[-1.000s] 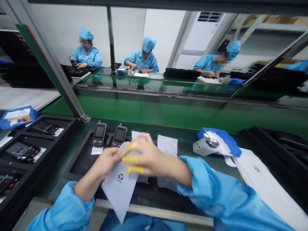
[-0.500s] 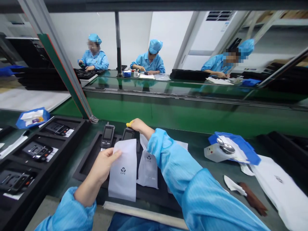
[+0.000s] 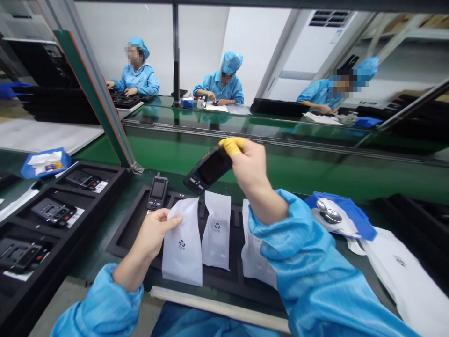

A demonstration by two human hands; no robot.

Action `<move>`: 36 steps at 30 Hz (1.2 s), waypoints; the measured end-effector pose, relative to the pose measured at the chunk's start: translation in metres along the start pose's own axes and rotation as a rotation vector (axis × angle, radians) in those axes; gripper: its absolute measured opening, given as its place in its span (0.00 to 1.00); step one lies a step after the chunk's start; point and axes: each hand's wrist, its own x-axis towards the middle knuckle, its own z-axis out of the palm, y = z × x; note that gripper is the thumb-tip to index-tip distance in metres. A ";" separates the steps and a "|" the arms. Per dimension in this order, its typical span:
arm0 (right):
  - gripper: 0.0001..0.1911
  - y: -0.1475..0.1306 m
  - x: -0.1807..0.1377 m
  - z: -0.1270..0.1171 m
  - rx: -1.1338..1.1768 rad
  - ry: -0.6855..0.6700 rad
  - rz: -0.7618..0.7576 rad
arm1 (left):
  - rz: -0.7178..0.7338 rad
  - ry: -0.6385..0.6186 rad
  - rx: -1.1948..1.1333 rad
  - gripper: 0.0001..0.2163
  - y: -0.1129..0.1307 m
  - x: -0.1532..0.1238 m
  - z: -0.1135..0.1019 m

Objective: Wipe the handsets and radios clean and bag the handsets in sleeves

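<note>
My left hand (image 3: 151, 234) pinches the top edge of a white bag (image 3: 183, 248) printed with a recycling mark, holding it over a black tray (image 3: 126, 231). My right hand (image 3: 248, 164), with yellow finger cots, grips a black handheld device (image 3: 207, 169) lifted in the air above the tray, tilted with its screen facing me. A second black device (image 3: 157, 192) stands at the tray's far end. Two more white bags (image 3: 217, 229) lie on the tray beside the held one.
A black tray with several devices in slots (image 3: 52, 210) sits at the left. A blue tray with a round metal tool (image 3: 345, 217) and white bags (image 3: 403, 276) lie at the right. Three people in blue work across the green conveyor (image 3: 280, 168).
My right hand reached to the tray's far end, took one black device and lifted it up and to the right. My left hand kept holding the white bag.
</note>
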 end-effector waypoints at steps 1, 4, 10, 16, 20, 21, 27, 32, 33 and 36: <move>0.10 -0.004 0.000 -0.004 0.057 0.007 -0.013 | 0.007 -0.007 0.005 0.19 0.001 -0.001 0.001; 0.11 -0.017 -0.002 -0.012 0.148 0.034 -0.038 | 0.017 -0.033 0.035 0.20 0.004 -0.005 0.005; 0.13 -0.040 -0.018 -0.010 0.224 0.017 -0.058 | 0.017 -0.060 0.107 0.18 0.009 -0.012 0.013; 0.14 -0.041 -0.035 -0.014 0.206 -0.048 0.005 | 0.046 -0.051 0.079 0.17 0.008 -0.015 0.013; 0.15 -0.036 -0.038 -0.023 0.172 -0.040 -0.009 | 0.042 -0.051 0.056 0.19 0.006 -0.016 0.014; 0.15 -0.035 -0.037 -0.025 0.160 -0.037 -0.015 | 0.041 -0.050 0.051 0.20 0.006 -0.015 0.014; 0.10 -0.035 -0.038 -0.033 0.033 -0.043 -0.072 | 0.045 -0.047 0.037 0.22 0.002 -0.012 0.014; 0.08 -0.038 -0.037 -0.034 -0.063 -0.048 -0.155 | 0.024 -0.032 0.085 0.18 0.003 -0.014 0.016; 0.09 -0.039 -0.036 -0.035 -0.073 -0.039 -0.168 | 0.024 -0.022 0.093 0.16 0.004 -0.014 0.016; 0.09 -0.042 -0.032 -0.037 -0.099 -0.053 -0.203 | 0.027 -0.002 0.112 0.15 0.007 -0.015 0.016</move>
